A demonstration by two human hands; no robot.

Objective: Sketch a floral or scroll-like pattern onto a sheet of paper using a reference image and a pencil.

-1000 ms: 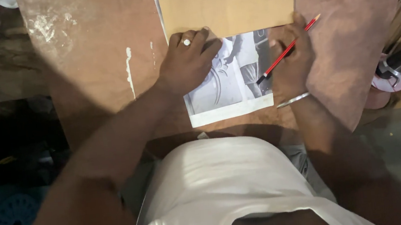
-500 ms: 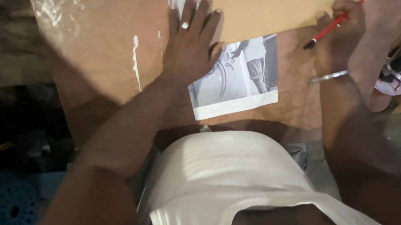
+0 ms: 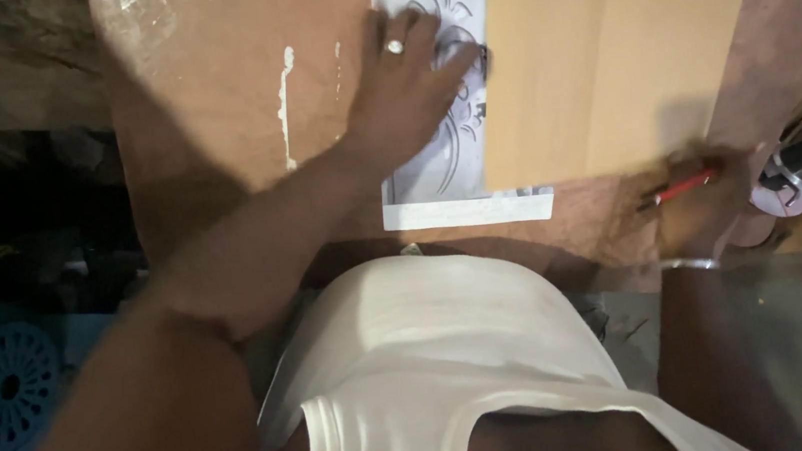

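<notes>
Pressing flat on the printed sheet [image 3: 459, 163], left hand [image 3: 406, 94] spread; right hand [image 3: 711, 205] gripping red pencil [image 3: 676, 189] beside tan board [image 3: 623, 49].

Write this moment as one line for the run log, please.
left hand: flat on printed sheet | right hand: holds red pencil | tan board: covers sheet's right part | brown table

Your left hand [image 3: 411, 88] lies flat in the upper middle of the frame, fingers spread, a ring on one finger, forearm running down to the lower left; your right hand [image 3: 705, 196] sits curled at the right edge
</notes>
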